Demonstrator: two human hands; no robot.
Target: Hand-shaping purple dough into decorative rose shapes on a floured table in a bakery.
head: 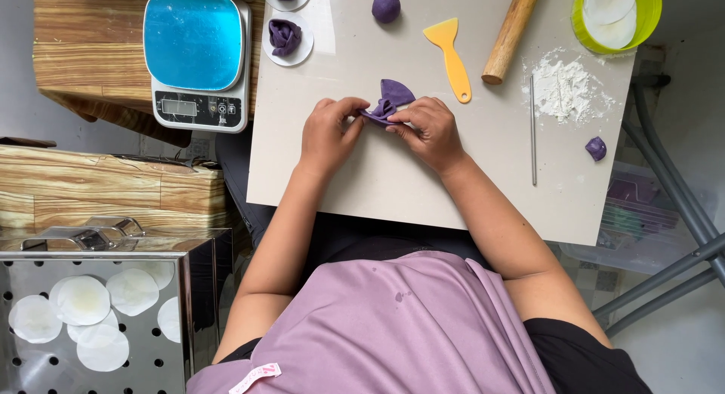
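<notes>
A flat piece of purple dough (393, 96) lies folded on the pale work board (362, 175). My left hand (326, 130) pinches its left end and my right hand (432, 128) pinches the near edge beside it. Both hands meet at the pleated fold, and the rounded far half of the dough sticks out beyond my fingers. A purple dough ball (386, 6) sits further back on the board, and a small purple dough lump (596, 148) lies at the right.
A yellow scraper (451, 53), a wooden rolling pin (513, 33), a thin metal stick (532, 130) and a flour pile (566, 88) lie on the board. Shaped purple pieces on white paper rounds (285, 38) sit beside a blue-topped scale (196, 58). A perforated steel tray (136, 341) holds paper rounds at lower left.
</notes>
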